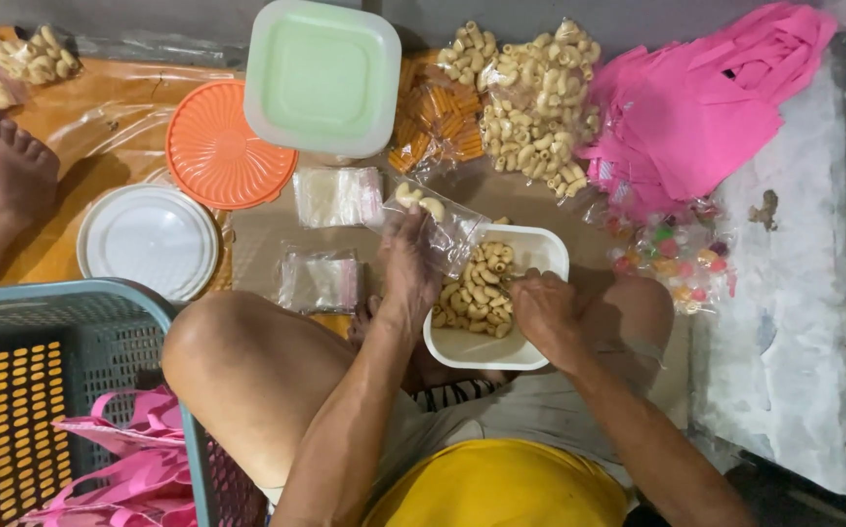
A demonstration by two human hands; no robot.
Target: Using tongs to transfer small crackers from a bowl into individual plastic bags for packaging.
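Observation:
My left hand [409, 265] holds a small clear plastic bag [440, 221] with a few pale curled snacks in it, just above the left rim of a white rectangular tub [538, 252]. The tub sits between my knees and holds a heap of the same curled snacks [479, 293]. My right hand [545, 310] reaches into the tub at its right side, fingers closed over the snacks; what it grips is hidden.
Stacks of small empty clear bags [337, 195] lie ahead. Beyond are a pale green lid [322, 75], an orange round lid [218, 146], a white round lid [150, 239], bagged snacks [538, 107], pink bags [706, 107], coloured candies [682, 256]. A teal basket [72, 390] stands left. Another person's foot [13, 171] rests far left.

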